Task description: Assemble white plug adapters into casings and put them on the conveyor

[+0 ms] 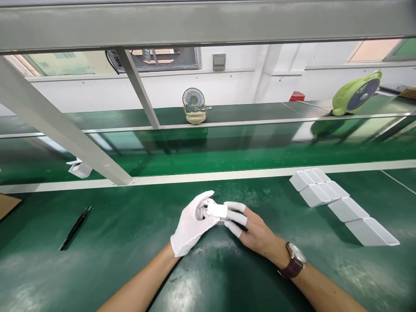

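Observation:
A small white rectangular piece (217, 210) is held between my two hands, just above the green bench top. My left hand (192, 223), in a white glove, grips it from the left with thumb and fingers. My right hand (248, 225), wearing white finger cots and a watch, closes on its right side with the fingertips. A thin edge shows below the piece, partly hidden by the fingers. What exactly the piece is, I cannot tell.
On the right stand several white open boxes (347, 209) in a slanted row. Black tweezers (76, 229) lie at left, with a cardboard edge (8, 204) beyond. A slanted metal post (65, 125) rises from the bench rail. Past it are a small fan (194, 102) and a green fan (357, 93).

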Demonstrator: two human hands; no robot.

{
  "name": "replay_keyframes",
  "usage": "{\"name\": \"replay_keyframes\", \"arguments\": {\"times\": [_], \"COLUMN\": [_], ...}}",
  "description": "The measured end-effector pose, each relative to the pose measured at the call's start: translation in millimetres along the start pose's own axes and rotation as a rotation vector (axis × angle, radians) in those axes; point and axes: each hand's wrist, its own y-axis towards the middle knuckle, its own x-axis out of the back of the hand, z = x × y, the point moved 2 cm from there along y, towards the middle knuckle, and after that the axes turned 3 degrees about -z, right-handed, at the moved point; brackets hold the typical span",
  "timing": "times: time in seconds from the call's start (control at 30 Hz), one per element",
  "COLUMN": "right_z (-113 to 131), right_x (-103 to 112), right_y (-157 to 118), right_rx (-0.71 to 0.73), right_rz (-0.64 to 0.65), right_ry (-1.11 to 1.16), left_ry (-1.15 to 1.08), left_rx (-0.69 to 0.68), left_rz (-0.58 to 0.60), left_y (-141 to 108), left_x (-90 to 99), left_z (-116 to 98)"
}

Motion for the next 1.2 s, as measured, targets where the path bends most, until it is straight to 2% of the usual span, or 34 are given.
{"name": "replay_keyframes", "arguments": {"times": [0.17, 0.27, 0.37, 0.43, 0.63, 0.77, 0.87, 0.93, 1.1, 1.2], "right_z": [0.7, 0.2, 1.2, 1.9, 0.4, -0.6, -1.2, -2.0, -4.9, -5.0], "right_x": [1.5, 3.4, 4.9, 4.8, 0.8, -1.9, -4.1, -5.4, -8.1, -10.9], "right_y": [-0.8, -0.6, 1.1, 2.2, 2.6, 1.5, 0.0, -1.2, -4.6, -6.4], "right_rx": [0.095, 0.102, 0.101, 0.088, 0.076, 0.076, 0.075, 0.085, 0.117, 0.117], "right_rz": [0.060, 0.091, 0.102, 0.106, 0.071, 0.045, 0.049, 0.061, 0.077, 0.063], "right_ry": [-0.076, -0.099, -0.098, -0.085, -0.053, -0.037, -0.060, -0.106, -0.147, -0.148], "left_ry": [0.009, 0.044, -0.033, -0.089, -0.252, -0.136, 0.108, 0.195, 0.130, 0.006], "left_rx": [0.021, 0.059, 0.124, 0.145, 0.143, 0.137, 0.076, 0.049, 0.066, 0.069], "left_rz": [-0.067, -0.021, 0.023, 0.000, -0.007, -0.022, 0.051, 0.097, 0.175, 0.122], "left_y": [1.4, 1.7, 0.4, 0.1, 7.6, 11.7, 11.1, 10.4, 11.1, 12.7], "left_x": [3.1, 2.5, 0.5, 0.2, 3.9, 10.0, 10.7, 9.6, 8.6, 11.7], "left_z": [1.1, 0.5, -0.5, -2.2, -6.0, -2.2, -2.5, -4.8, -6.7, 0.0]}}
